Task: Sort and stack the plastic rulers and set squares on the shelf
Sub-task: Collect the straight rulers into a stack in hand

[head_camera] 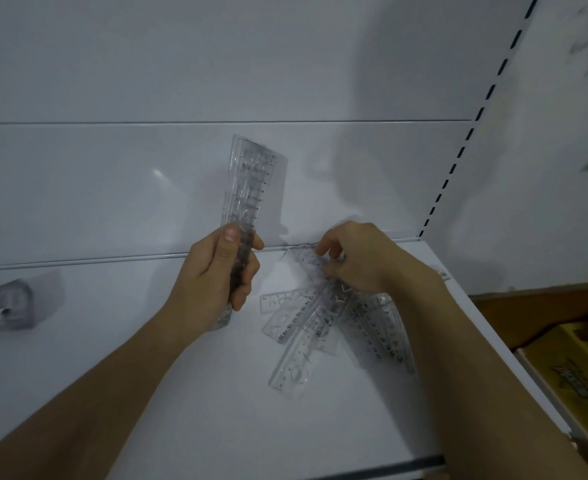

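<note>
Gripped upright in the left hand [216, 271], the ruler bundle [251, 188] stays squared for stacking. At 3 o'clock, the right hand [358, 258] pinches one piece from the loose pile [320, 327] on the shelf [147, 375].

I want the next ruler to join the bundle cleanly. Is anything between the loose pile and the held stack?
Nothing visible. The right hand pinches a piece atop the loose pile; only bare shelf separates it from the ruler stack, gripped upright by the left hand.
</note>
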The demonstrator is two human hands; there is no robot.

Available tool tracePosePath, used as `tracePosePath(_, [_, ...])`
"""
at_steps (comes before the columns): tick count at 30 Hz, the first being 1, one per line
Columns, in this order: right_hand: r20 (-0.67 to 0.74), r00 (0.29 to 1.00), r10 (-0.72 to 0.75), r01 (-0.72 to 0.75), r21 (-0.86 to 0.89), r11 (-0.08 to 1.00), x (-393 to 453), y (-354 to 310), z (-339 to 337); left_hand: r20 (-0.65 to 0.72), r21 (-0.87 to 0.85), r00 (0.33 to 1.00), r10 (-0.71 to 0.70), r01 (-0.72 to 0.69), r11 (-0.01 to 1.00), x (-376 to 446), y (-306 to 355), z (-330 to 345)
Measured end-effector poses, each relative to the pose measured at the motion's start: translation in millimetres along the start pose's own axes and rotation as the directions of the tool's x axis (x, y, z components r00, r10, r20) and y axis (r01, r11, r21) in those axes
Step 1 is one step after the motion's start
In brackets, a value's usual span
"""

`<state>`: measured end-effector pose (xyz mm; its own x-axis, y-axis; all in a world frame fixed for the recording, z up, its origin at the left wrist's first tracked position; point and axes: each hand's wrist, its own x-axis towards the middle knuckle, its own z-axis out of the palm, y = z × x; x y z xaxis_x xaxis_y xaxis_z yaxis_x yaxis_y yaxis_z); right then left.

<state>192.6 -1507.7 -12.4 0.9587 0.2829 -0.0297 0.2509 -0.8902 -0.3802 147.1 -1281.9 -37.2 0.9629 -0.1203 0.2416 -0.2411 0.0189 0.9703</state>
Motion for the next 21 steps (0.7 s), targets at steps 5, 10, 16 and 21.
tracePosePath(5, [0.028, 0.999, 0.019, -0.021, 0.079, 0.997, 1, 1, 1, -0.011, -0.025, 0.999, -0.037, 0.037, 0.999, 1, 0, 1])
tracePosePath(10, [-0.159, 0.986, 0.043, 0.016, 0.35, 0.936, 0, -1, -8, -0.001, -0.092, 0.997, -0.071, 0.07, 0.993, -1, 1, 3])
tracePosePath(16, [-0.182, 0.983, -0.018, 0.173, 0.887, 0.428, -16, -18, -29, -0.005, -0.209, 0.989, -0.149, 0.144, 0.967, -2, 7, 10])
tracePosePath(21, [-0.158, 0.985, -0.066, 0.169, 0.953, 0.253, -16, -41, -16, 0.087, -0.175, 0.974, -0.212, 0.224, 0.959, -7, 15, 17])
